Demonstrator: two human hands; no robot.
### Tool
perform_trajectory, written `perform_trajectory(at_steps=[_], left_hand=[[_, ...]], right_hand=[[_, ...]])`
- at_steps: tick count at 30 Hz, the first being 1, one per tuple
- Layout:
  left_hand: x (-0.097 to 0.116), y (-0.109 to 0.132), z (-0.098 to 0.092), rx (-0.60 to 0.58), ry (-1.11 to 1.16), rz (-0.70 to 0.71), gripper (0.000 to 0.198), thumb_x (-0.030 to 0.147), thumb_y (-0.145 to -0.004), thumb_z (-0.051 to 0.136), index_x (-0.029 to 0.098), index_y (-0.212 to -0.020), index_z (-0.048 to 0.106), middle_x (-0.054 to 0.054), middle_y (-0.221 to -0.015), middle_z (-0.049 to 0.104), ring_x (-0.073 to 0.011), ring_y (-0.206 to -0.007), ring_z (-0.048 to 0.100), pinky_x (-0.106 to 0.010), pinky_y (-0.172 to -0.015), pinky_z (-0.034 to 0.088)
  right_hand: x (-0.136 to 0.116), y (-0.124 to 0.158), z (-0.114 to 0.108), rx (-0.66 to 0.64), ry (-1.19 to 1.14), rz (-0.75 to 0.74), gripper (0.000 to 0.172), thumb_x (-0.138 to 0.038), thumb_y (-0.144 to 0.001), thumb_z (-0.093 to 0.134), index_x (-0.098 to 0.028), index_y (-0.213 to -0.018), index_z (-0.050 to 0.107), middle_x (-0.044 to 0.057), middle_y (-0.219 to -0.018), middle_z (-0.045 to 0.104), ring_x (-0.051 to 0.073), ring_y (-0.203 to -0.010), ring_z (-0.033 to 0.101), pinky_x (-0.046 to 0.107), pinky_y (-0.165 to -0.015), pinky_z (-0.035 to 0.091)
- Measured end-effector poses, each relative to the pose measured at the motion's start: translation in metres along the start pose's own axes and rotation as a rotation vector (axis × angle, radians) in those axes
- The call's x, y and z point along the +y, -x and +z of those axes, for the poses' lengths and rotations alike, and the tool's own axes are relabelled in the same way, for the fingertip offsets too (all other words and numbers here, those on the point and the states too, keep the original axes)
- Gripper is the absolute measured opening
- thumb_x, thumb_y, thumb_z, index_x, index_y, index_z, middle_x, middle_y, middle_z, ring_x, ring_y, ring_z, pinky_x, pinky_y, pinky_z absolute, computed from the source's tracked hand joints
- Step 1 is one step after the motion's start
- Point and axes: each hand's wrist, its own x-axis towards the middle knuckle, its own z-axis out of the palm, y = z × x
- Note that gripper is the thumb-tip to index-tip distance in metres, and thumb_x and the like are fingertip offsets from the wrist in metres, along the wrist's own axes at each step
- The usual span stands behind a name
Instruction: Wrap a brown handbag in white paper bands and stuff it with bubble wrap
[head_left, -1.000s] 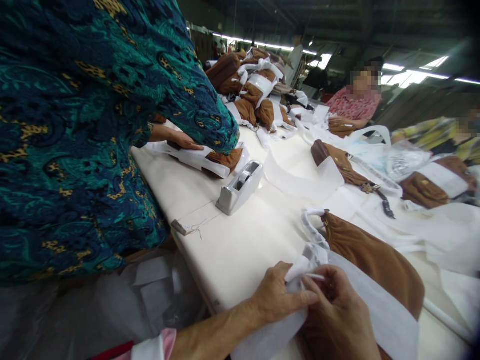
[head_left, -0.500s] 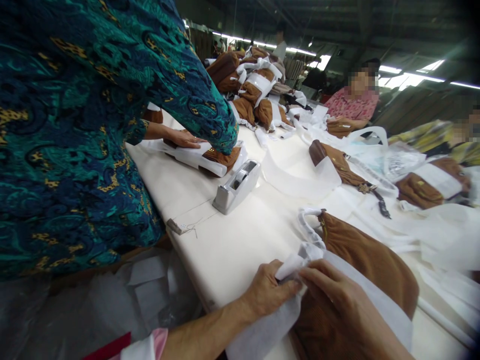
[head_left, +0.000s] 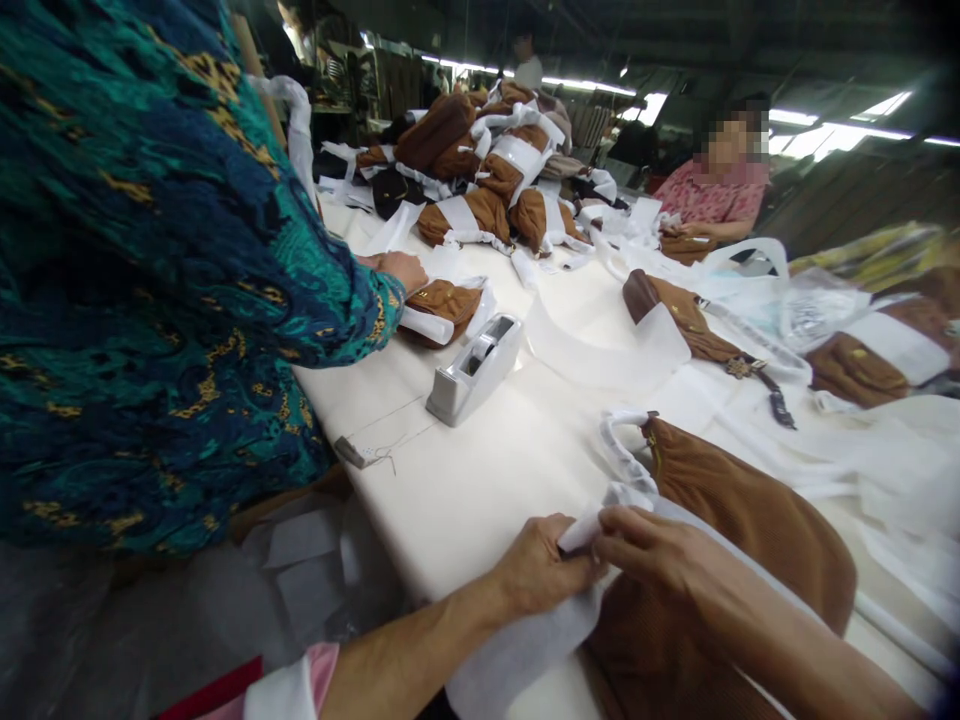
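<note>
A: It's a dim hall with strip lights (head_left: 589, 85) along the back, and a white worktop (head_left: 480, 480) runs away from the wearer. Where's the bag?

B: The brown bag (head_left: 757, 520) lies on the near right of it, partly behind the right forearm. From its top corner a white-wrapped strap (head_left: 630, 475) loops toward the hands.

A: And what are the hands doing?

B: The left hand (head_left: 547, 565) pinches the strap's white wrapping between thumb and fingers. The right hand (head_left: 656, 550) has bent fingers on the wrapping, just beside the left thumb; its own thumb is hidden, so I cannot tell whether it grips.

A: What's that under the left hand?

B: A white sheet (head_left: 517, 650), hanging over the near part of the worktop.

A: Farther out?

B: A grey dispenser (head_left: 474, 370) stands near the left edge, with loose thread (head_left: 386, 455) in front of it. Just behind it a co-worker in a patterned sleeve (head_left: 330, 300) has a hand at a smaller pouch (head_left: 448, 300).

A: Beyond them?

B: A heap (head_left: 499, 165) of brown bags with white bands, and to its right a person in pink (head_left: 720, 205).
</note>
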Motion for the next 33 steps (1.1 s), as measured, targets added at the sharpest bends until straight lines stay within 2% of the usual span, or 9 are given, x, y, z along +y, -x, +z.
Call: perform_trajectory(at_steps=[3,8,13,18,23,28,33], left_hand=[[-0.002,0.0,-0.002,0.008,-0.076,-0.025,0.012,0.022,-0.075,0.054,0.013,-0.069,0.047,0.004,-0.062,0.037,-0.0075,-0.058,0.034,-0.02,-0.053,0.028],[-0.004,-0.001,-0.004,-0.011,-0.085,-0.029,0.006,0.018,-0.072,0.053,0.012,-0.071,0.051,0.003,-0.064,0.04,-0.0081,-0.059,0.036,-0.021,-0.057,0.031],[-0.008,-0.001,-0.005,0.017,0.075,-0.076,0.011,0.021,-0.071,0.056,0.011,-0.07,0.052,0.003,-0.063,0.038,-0.0083,-0.059,0.035,-0.022,-0.058,0.032],[-0.01,-0.005,-0.003,0.018,0.191,-0.107,0.02,0.029,-0.071,0.061,0.01,-0.07,0.055,0.002,-0.063,0.039,-0.0088,-0.06,0.035,-0.023,-0.058,0.031],[-0.011,-0.01,-0.003,0.061,0.298,-0.108,0.03,0.036,-0.068,0.066,0.009,-0.079,0.061,-0.001,-0.068,0.048,-0.0113,-0.066,0.042,-0.023,-0.062,0.035],[-0.008,-0.009,-0.005,0.027,0.342,-0.089,0.034,0.036,-0.067,0.069,0.007,-0.084,0.063,-0.003,-0.073,0.053,-0.0128,-0.071,0.046,-0.025,-0.068,0.038],[-0.009,-0.008,-0.006,0.057,0.322,-0.09,0.039,0.04,-0.065,0.07,0.006,-0.084,0.064,-0.003,-0.072,0.054,-0.0129,-0.069,0.046,-0.026,-0.068,0.038]], right_hand=[[0.007,0.001,0.001,-0.112,-0.131,0.054,0.018,-0.009,-0.086,0.042,-0.021,-0.085,0.056,0.001,-0.081,0.054,0.011,-0.066,0.053,0.023,-0.057,0.04],[0.01,0.001,0.014,0.06,-0.201,0.15,0.014,-0.013,-0.088,0.039,-0.019,-0.086,0.05,0.001,-0.076,0.051,0.011,-0.063,0.048,0.023,-0.056,0.038],[0.0,-0.003,0.01,0.039,-0.217,0.194,0.017,-0.01,-0.086,0.042,-0.021,-0.09,0.054,0.001,-0.08,0.053,0.012,-0.069,0.051,0.024,-0.059,0.038],[-0.007,0.007,0.021,0.328,-0.159,0.16,0.023,-0.01,-0.087,0.041,-0.02,-0.102,0.056,0.007,-0.093,0.055,0.016,-0.081,0.053,0.026,-0.066,0.044],[-0.014,0.019,0.031,0.354,-0.108,0.18,0.033,-0.01,-0.085,0.038,-0.022,-0.11,0.055,0.008,-0.096,0.055,0.017,-0.082,0.054,0.027,-0.065,0.049],[-0.018,0.028,0.053,0.509,-0.008,0.199,0.032,-0.012,-0.084,0.046,-0.018,-0.115,0.053,0.011,-0.1,0.055,0.023,-0.101,0.05,0.039,-0.085,0.047],[-0.022,0.025,0.077,0.73,0.016,0.354,0.029,-0.013,-0.085,0.047,-0.021,-0.113,0.053,0.007,-0.091,0.06,0.018,-0.083,0.057,0.034,-0.074,0.048]])
